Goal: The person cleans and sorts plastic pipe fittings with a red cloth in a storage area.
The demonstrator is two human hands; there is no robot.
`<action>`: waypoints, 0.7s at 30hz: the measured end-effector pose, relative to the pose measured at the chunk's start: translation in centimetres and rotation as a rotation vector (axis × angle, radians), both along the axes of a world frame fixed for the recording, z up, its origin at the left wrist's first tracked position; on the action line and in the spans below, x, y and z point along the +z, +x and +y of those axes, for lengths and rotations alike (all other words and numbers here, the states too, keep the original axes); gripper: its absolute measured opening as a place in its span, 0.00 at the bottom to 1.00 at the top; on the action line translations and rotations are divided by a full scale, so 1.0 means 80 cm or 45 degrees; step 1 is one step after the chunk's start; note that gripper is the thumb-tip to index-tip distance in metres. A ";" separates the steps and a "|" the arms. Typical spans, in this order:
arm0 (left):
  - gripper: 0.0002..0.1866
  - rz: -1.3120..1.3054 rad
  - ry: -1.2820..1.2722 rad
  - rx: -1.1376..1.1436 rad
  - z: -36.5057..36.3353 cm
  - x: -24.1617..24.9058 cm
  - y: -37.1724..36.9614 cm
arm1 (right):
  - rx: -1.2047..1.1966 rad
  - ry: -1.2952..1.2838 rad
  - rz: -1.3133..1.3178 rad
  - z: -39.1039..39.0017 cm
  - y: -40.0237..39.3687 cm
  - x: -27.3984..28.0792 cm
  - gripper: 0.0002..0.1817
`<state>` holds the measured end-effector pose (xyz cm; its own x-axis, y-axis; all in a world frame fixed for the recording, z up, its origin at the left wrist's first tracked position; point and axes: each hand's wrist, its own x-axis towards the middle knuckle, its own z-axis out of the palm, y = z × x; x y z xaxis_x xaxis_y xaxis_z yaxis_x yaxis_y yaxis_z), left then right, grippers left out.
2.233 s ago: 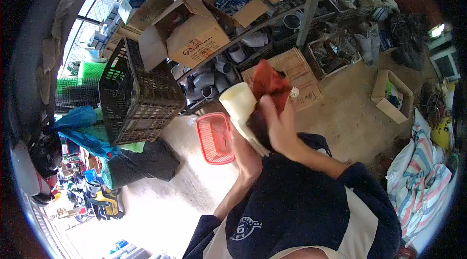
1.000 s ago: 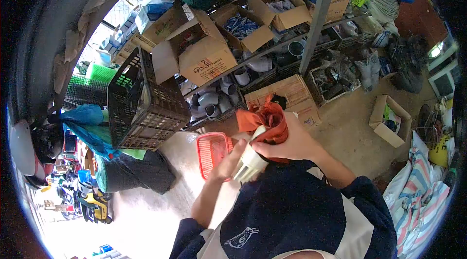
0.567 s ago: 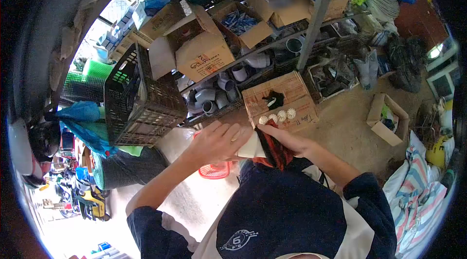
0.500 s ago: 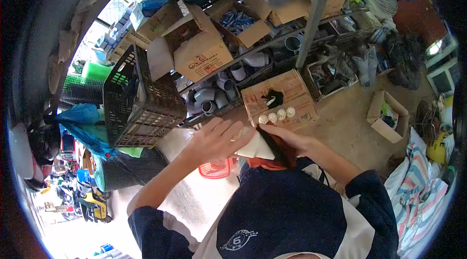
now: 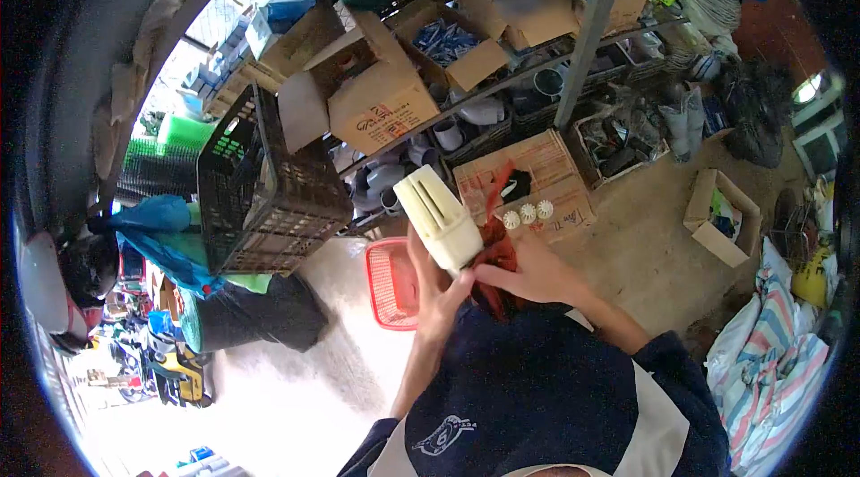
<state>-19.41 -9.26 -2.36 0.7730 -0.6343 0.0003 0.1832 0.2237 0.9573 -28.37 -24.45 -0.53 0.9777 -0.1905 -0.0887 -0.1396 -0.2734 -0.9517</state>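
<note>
A cream plastic part (image 5: 439, 219) with long slots in its upper face is upright in front of my chest. My left hand (image 5: 432, 284) is wrapped round its lower left side. My right hand (image 5: 528, 271) is closed on a dark red cloth (image 5: 495, 251) just right of the part, the thumbs nearly touching. Beyond my hands, several small round cream pieces (image 5: 528, 213) stand in a row on a flat cardboard box (image 5: 560, 174), beside a small black item (image 5: 517, 185).
A red basket (image 5: 392, 289) is on the floor at left of my hands. A black crate (image 5: 269, 199) stands farther left. Shelves ahead hold open cardboard boxes (image 5: 381, 110) and grey pipe fittings (image 5: 448, 134). An open box (image 5: 721, 217) and striped sacks (image 5: 770, 352) are at right.
The cream part has turned and risen, showing its slotted face. My left hand has moved from over it to its lower left side. More of the red basket shows.
</note>
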 end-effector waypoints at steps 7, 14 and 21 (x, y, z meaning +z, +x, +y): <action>0.50 0.362 -0.141 -0.138 0.048 -0.036 0.019 | -0.303 0.546 -0.031 0.016 0.011 -0.066 0.22; 0.43 0.591 -0.108 0.008 0.046 -0.017 0.011 | -0.467 0.765 -0.322 -0.001 -0.019 -0.029 0.19; 0.50 -0.445 0.376 -0.207 0.020 -0.023 -0.007 | -0.437 0.297 -0.349 0.066 0.013 -0.011 0.30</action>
<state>-19.96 -7.62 -4.20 0.6498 -0.7589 0.0437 -0.1505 -0.0720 0.9860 -27.33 -19.15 -1.42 0.8553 -0.5111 0.0847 0.0800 -0.0311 -0.9963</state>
